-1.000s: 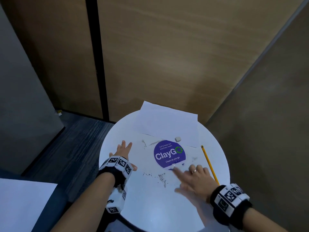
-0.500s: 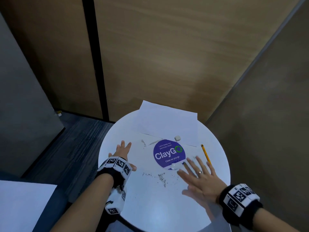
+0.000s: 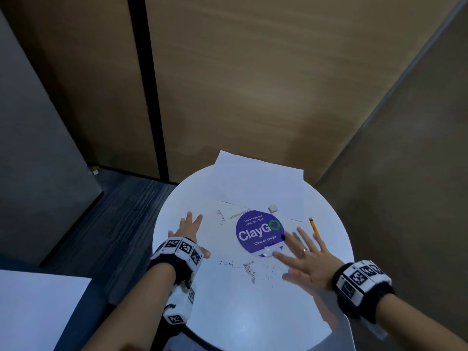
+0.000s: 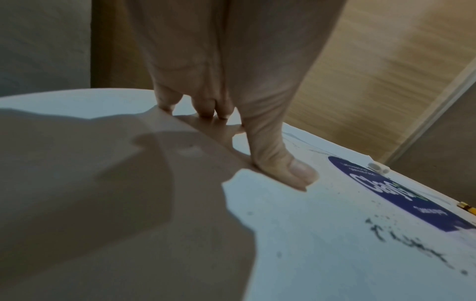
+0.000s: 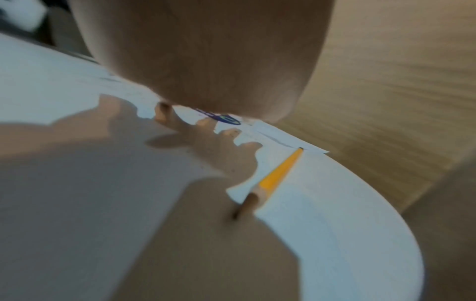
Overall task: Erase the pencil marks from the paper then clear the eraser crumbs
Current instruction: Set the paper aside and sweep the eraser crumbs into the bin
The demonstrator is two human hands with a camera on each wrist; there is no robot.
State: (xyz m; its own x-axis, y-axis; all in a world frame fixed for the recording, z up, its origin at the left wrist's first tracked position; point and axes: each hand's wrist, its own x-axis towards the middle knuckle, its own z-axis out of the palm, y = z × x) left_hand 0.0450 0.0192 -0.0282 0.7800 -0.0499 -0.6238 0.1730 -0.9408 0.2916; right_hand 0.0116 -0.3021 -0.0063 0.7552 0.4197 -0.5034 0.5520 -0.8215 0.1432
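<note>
A white sheet of paper [image 3: 255,181] lies at the far side of a round white table [image 3: 228,312], with a small white eraser [image 3: 272,208] at its near edge. Dark eraser crumbs [image 3: 249,269] are scattered on the table in front of a purple ClayGo sticker [image 3: 258,234]. My left hand [image 3: 188,231] lies flat on the table's left side, fingers straight [image 4: 283,169]. My right hand [image 3: 301,259] hovers spread and open over the sticker's right edge, just right of the crumbs, holding nothing.
A yellow pencil [image 3: 314,228] lies on the table right of my right hand [image 5: 280,173]. Wooden wall panels [image 3: 253,84] stand close behind the table. A white surface [image 3: 33,307] sits at the lower left, dark carpet [image 3: 121,224] beside it.
My right hand has opened from loosely bunched fingers to a wide spread and slid slightly right, away from the crumbs. The left hand has stayed put.
</note>
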